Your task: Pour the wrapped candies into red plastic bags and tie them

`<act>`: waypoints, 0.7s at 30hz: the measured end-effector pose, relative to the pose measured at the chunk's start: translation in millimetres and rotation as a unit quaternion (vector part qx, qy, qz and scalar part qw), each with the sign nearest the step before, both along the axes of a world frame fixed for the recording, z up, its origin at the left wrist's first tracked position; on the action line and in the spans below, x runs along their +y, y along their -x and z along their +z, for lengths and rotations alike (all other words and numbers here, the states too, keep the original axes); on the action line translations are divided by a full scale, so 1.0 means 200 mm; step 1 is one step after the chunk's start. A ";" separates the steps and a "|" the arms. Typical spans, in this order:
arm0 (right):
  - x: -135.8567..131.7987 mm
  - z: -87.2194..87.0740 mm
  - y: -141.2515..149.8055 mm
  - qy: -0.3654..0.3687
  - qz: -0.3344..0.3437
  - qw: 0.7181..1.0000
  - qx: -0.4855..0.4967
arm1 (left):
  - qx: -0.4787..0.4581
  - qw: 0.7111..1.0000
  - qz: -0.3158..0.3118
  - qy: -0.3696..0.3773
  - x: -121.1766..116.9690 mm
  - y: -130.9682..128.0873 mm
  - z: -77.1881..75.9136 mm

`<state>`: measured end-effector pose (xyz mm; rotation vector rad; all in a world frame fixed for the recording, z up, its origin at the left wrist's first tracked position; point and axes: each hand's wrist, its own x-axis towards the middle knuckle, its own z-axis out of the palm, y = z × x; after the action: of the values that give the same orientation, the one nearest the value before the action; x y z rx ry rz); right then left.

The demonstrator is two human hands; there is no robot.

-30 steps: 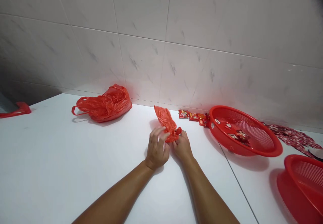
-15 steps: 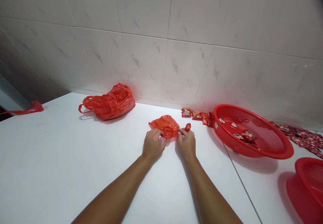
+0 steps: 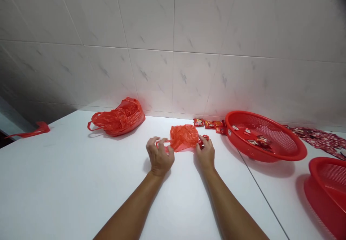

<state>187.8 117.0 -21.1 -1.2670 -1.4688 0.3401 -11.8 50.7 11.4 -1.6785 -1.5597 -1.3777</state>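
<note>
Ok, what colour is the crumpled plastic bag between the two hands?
Bright orange-red; the plastic bag shows best in the head view.

White table (image 3: 81, 182), red bags (image 3: 185, 137), baskets (image 3: 250, 153), packets (image 3: 198, 122)

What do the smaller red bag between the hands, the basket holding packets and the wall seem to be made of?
Smaller bag: apparently thin, slightly glossy plastic film, finely creased and translucent.
Basket: probably moulded plastic with a smooth sheen, given its evenly perforated side.
Wall: likely glazed tile, from the straight joints and faint reddish reflections.
</note>
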 end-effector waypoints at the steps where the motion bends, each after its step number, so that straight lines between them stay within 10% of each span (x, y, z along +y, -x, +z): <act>1: -0.01 0.01 0.01 -0.004 0.017 1.000 0.009 | 0.043 0.996 -0.072 0.005 -0.01 -0.03 -0.01; 5: -0.05 0.04 0.04 -0.032 0.100 0.994 0.036 | 0.118 0.950 -0.214 0.194 -0.01 -0.11 -0.07; 15: -0.07 0.07 0.07 -0.110 0.067 0.990 0.062 | 0.085 0.928 -0.034 0.362 0.07 0.03 -0.03; 21: -0.21 0.19 0.09 -0.232 -0.091 0.969 0.007 | 0.091 0.910 0.034 0.404 0.06 -0.02 0.01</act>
<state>168.9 75.7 16.0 -1.0026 -1.3091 -0.1142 -7.3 62.6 12.9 -2.0780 -2.2104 -0.5011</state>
